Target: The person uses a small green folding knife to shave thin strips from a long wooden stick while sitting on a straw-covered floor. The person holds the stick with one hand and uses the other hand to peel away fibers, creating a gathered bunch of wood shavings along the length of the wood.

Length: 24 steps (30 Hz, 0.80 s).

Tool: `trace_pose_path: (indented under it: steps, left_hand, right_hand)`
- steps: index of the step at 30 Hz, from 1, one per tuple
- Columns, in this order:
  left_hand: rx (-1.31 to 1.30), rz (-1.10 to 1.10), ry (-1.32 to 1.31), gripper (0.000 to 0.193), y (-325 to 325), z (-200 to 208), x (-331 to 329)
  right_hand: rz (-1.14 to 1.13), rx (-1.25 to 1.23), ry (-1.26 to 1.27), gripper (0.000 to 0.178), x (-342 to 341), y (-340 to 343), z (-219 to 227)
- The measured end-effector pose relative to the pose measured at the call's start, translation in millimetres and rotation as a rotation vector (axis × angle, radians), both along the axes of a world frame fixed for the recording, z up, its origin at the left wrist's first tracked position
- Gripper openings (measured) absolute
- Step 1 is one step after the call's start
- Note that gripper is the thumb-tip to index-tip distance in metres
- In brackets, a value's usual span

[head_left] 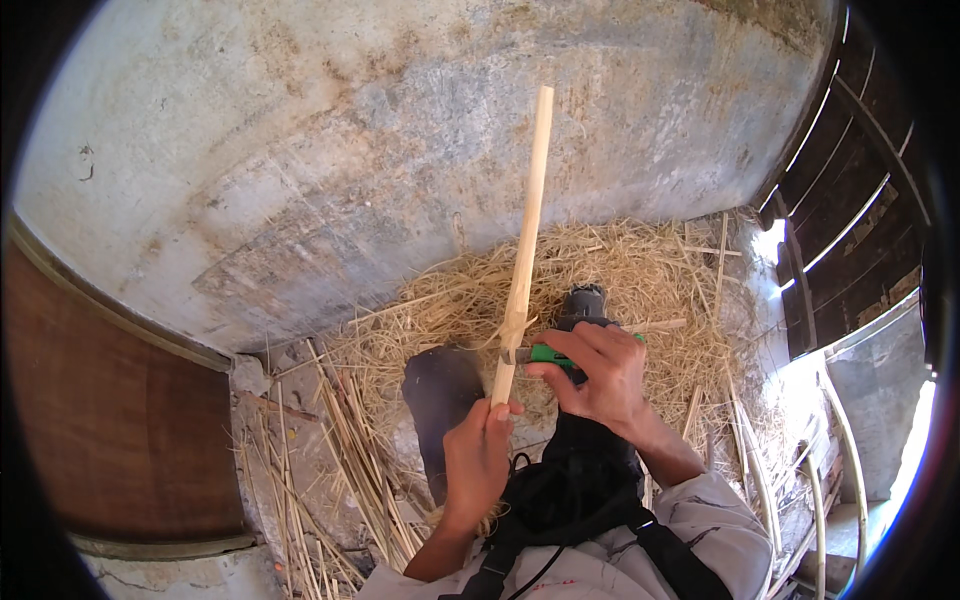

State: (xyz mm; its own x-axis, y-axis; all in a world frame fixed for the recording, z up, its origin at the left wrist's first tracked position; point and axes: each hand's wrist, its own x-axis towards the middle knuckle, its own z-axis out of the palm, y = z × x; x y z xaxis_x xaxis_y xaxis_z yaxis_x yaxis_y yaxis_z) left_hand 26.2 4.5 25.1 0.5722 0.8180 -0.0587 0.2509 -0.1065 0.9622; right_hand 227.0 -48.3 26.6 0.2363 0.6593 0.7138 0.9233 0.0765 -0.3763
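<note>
Fisheye view from the head, facing down, fingers point(604, 346) near, wall point(400, 150) beyond

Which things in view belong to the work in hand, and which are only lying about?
In the work:
pale wooden strip, held in the left hand
green-handled knife, in the right hand

Lying about:
straw-like shavings on the floor
thin sticks, lower left

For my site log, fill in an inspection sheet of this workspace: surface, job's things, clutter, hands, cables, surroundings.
Surface: floor, largely covered with pale shavings.
Job's things: wooden strip; green-handled knife, blade against the strip.
Clutter: loose thin strips lying at left.
Hands: left hand holds the strip's lower end; right hand grips the knife handle.
Cables: thin black cord low in the picture, purpose unclear.
Surroundings: stained wall ahead, brown panel at left, dark slatted boards at right.
</note>
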Motion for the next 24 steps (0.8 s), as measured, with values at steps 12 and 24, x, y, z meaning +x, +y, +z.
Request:
trace_pose_path:
  steps: [12, 24]
  left_hand:
    - [-0.132, -0.045, -0.093, 0.029, -16.4, -29.8, -26.1]
    - [-0.285, -0.089, -0.199, 0.03, 10.3, -7.4, -12.9]
  right_hand:
    - [-0.282, -0.047, 0.34, 0.022, 62.8, 2.4, 26.8]
    - [0.241, -0.111, 0.198, 0.032, 11.8, -8.1, 11.3]
